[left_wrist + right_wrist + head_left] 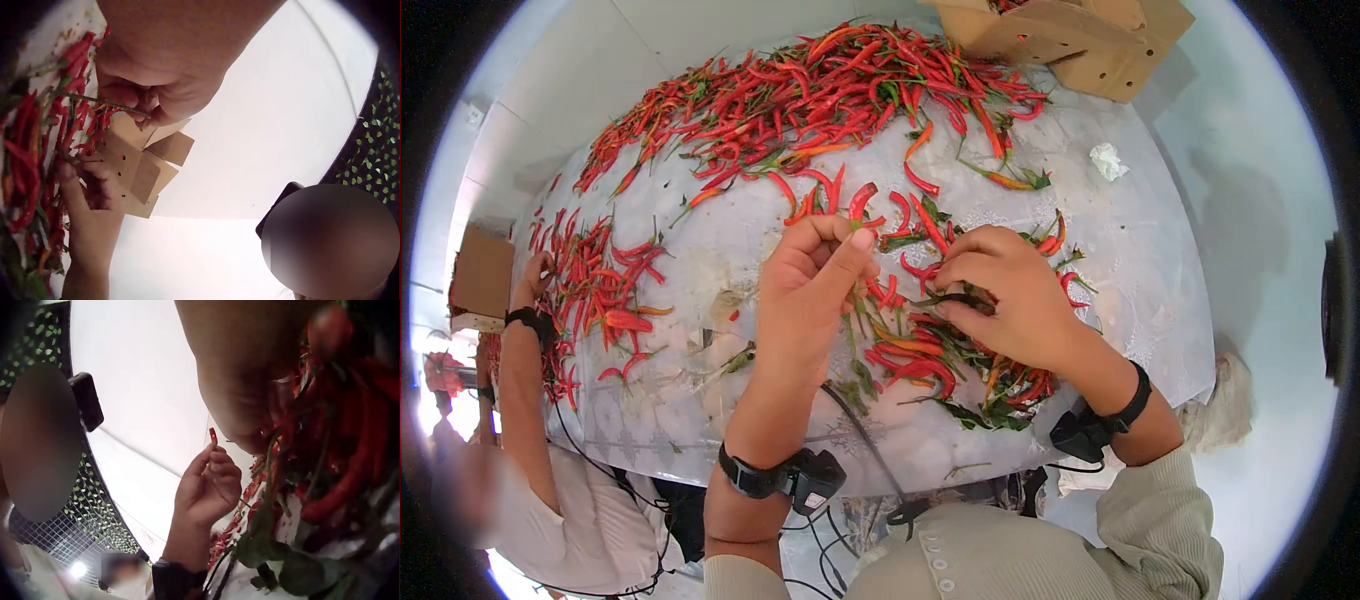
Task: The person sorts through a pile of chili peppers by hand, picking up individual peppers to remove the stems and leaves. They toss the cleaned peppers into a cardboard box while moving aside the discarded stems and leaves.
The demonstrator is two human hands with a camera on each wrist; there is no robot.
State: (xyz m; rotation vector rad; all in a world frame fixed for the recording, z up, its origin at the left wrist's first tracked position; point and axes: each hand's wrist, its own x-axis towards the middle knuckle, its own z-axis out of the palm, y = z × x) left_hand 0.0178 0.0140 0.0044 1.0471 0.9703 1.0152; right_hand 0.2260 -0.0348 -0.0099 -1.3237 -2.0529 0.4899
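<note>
Between thumb and forefinger, my left hand (pixel 805 285) pinches a red chili pepper (pixel 862 201), its tip pointing up and away. The right wrist view shows this chili pepper (pixel 213 435) standing above the left fingertips, and in the left wrist view a thin green stem (pixel 94 99) runs from that hand. My right hand (pixel 1025 300) is curled over a small heap of chili peppers (pixel 915 368) mixed with green leaves (pixel 975 415). Its thumb and fingers pinch a dark, wilted leafy piece (pixel 960 297), partly hidden by the fingers.
A large pile of red chili peppers (pixel 830 90) spreads across the far side of the plastic-covered table (pixel 700 410). Cardboard boxes (pixel 1090 45) stand at the back right and left. Another person's hand (pixel 538 272) touches a smaller pile at left. Crumpled tissue (pixel 1108 162) lies right.
</note>
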